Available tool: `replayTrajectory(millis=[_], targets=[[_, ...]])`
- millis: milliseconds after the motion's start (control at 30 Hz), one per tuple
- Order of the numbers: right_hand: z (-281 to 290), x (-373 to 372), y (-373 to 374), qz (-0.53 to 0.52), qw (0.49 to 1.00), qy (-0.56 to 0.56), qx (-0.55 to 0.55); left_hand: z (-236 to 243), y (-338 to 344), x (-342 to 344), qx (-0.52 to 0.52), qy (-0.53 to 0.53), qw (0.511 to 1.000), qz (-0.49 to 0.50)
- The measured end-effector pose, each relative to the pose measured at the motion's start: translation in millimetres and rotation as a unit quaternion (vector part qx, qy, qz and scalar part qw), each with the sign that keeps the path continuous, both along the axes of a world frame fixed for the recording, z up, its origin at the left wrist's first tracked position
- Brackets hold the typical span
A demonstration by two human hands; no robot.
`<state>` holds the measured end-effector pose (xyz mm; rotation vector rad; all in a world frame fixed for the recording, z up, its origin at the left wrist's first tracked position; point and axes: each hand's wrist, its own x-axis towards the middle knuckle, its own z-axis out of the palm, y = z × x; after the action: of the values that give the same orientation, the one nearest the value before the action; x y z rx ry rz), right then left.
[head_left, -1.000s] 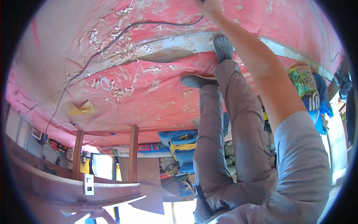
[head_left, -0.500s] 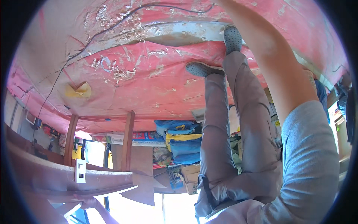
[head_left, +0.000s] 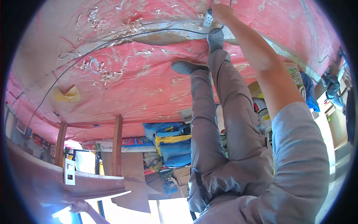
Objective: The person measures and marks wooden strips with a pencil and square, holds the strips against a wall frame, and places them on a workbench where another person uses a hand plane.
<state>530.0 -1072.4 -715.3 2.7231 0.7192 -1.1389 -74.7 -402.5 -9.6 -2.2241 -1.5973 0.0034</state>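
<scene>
My right arm, in a grey sleeve, reaches to the top of the view. There my right hand (head_left: 223, 14) is closed at the end of a white power strip (head_left: 208, 18), which hangs just above my shoe (head_left: 215, 39). A black cable (head_left: 149, 32) runs from near it across the floor to the left. Low on the left, my left hand (head_left: 81, 205) is under a brown wooden board (head_left: 41, 164), its fingers closed by a pale strip (head_left: 62, 211). Glare hides part of that grip. A white plate with rectangular cutouts (head_left: 69, 171) sits on the board's edge.
Wood shavings (head_left: 111, 74) are scattered over the red floor sheet (head_left: 141, 93). A yellow piece (head_left: 69, 94) lies at the left. Wooden legs (head_left: 117, 145) rise from the board. Folded blue cloths (head_left: 175, 151) and cardboard boxes (head_left: 182, 175) are stacked behind my legs.
The power strip and my right hand have come into view at the top. The cable's near end has shifted down the picture. The whole view has moved slightly.
</scene>
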Motion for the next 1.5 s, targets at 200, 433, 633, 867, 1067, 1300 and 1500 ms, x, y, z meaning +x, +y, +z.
replayTrajectory(millis=[200,433,633,867,1067,1300,1500], targets=[[-22,-6,5,-0.006,1.000,-0.008,0.013,1,-2,-12,0.008,0.010,1.000,-0.003],[90,-61,25,-0.017,0.973,-0.118,0.196,-8,-11,-9,0.020,0.016,1.000,-0.013],[50,-110,-41,-0.230,0.969,-0.027,0.091,-35,-9,-1,0.006,0.005,1.000,-0.025],[29,-99,-36,-0.190,0.976,-0.058,0.085,-53,-13,8,-0.002,0.004,0.999,-0.043],[18,-85,-31,-0.057,0.997,-0.031,0.042,-64,-16,11,-0.008,-0.002,0.999,-0.054],[33,-66,6,0.046,0.998,0.028,-0.032,-71,-17,16,-0.016,-0.013,0.997,-0.069],[29,-67,30,-0.080,0.993,0.039,-0.071,-82,-15,34,-0.009,-0.046,0.993,-0.112]])
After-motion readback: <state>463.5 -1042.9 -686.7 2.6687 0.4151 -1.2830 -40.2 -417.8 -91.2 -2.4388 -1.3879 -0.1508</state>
